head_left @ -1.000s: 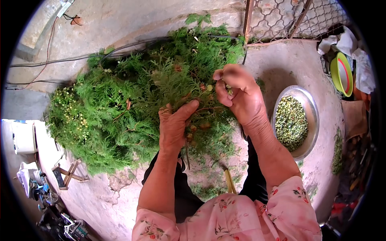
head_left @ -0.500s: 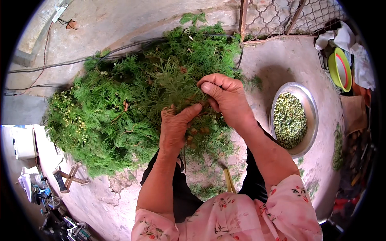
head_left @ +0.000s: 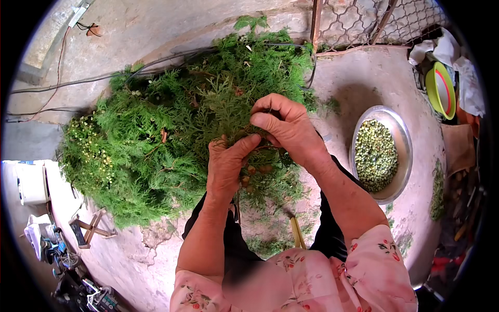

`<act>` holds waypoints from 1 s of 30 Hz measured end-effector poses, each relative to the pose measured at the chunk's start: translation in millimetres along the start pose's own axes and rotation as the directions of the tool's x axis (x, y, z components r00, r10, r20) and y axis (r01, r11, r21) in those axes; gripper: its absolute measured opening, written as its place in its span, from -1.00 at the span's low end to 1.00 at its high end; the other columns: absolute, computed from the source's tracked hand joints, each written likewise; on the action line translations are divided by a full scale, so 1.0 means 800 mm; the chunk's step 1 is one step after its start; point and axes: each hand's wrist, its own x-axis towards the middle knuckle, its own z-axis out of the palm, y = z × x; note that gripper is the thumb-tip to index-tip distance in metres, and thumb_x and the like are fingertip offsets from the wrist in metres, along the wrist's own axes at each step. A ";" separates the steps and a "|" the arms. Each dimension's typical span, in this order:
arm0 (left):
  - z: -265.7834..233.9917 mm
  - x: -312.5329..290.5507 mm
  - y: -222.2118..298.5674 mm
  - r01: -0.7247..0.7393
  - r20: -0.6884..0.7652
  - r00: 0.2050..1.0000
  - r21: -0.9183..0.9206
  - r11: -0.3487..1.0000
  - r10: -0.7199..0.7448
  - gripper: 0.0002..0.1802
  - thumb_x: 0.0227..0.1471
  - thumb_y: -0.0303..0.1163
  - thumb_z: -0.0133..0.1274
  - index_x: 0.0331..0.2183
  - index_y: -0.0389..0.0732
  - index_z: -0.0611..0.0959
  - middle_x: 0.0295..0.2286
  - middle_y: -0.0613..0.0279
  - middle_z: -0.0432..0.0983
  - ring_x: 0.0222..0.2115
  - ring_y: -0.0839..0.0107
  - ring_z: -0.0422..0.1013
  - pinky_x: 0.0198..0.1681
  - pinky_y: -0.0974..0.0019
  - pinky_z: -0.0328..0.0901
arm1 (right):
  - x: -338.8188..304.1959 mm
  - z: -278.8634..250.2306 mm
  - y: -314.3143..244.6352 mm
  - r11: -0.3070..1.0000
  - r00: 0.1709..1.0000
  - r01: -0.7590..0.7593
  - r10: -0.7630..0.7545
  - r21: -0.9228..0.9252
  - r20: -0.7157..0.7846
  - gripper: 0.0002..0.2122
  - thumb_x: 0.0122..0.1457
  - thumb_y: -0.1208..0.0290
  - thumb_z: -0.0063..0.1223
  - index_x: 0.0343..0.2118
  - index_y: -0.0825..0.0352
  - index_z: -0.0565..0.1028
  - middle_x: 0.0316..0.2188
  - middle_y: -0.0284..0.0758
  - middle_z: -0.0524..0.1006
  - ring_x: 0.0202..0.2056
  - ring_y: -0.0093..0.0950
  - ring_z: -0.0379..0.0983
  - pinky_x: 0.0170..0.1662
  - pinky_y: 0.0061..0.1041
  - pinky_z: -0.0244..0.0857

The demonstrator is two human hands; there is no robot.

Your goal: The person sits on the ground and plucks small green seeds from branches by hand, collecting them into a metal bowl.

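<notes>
A leafy evergreen sprig (head_left: 221, 106) is held up in front of me over a large heap of cut green branches (head_left: 140, 151). My left hand (head_left: 226, 161) grips its stem end, thumb pressed against the curled fingers. Close beside it on the right, my right hand (head_left: 283, 125) is closed in a pinch among the foliage; whatever lies between its fingertips is too small to make out. Off to the right stands a wide metal basin (head_left: 401, 171), partly filled with small round green cones (head_left: 373, 156).
Black cables (head_left: 57, 89) run along the wall behind the heap. A metal lattice gate (head_left: 353, 26) stands at the far right. On the right edge lie a yellow-green plastic basin (head_left: 441, 91) and white bags. At left are a small wooden stool (head_left: 92, 229) and a white box (head_left: 32, 183).
My right hand has shifted slightly left and down toward the left thumb, still pinched. The left hand keeps its hold on the sprig, almost unmoved.
</notes>
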 end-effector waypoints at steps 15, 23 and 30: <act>0.007 -0.012 -0.019 -0.016 -0.055 0.998 0.038 0.999 0.018 -0.71 -0.19 -0.57 0.11 -0.29 -0.30 0.51 -0.41 0.22 0.49 -0.46 0.46 0.43 -0.42 0.41 0.38 | 0.029 -0.015 0.034 0.717 0.797 0.221 -0.523 -0.661 -0.301 -0.72 0.13 0.28 -0.07 -0.59 0.40 0.37 -0.77 -0.47 0.27 -0.68 -0.66 0.09 -0.63 -0.61 0.07; -0.010 -0.011 -0.007 -0.030 -0.154 0.988 -0.019 0.999 0.027 -0.82 -0.17 -0.34 0.17 -0.45 -0.21 0.59 -0.49 0.37 0.49 -0.56 0.60 0.34 -0.70 0.59 0.08 | 0.022 -0.045 0.001 0.983 0.979 -0.155 0.166 0.095 -0.121 -0.79 0.08 0.23 -0.02 -0.41 0.30 0.45 -0.53 -0.45 0.45 -0.70 -0.70 0.22 -0.69 -0.78 0.03; -0.018 -0.004 -0.007 -0.054 -0.043 0.998 -0.049 0.997 0.051 -0.82 -0.14 -0.40 0.14 -0.37 -0.17 0.56 -0.47 0.38 0.51 -0.51 0.63 0.38 -0.63 0.60 0.16 | 0.000 -0.037 -0.003 0.977 0.977 -0.133 0.100 0.169 0.188 -0.74 0.08 0.22 0.00 -0.39 0.38 0.48 -0.53 -0.46 0.48 -0.54 -0.70 0.34 -0.50 -0.69 0.26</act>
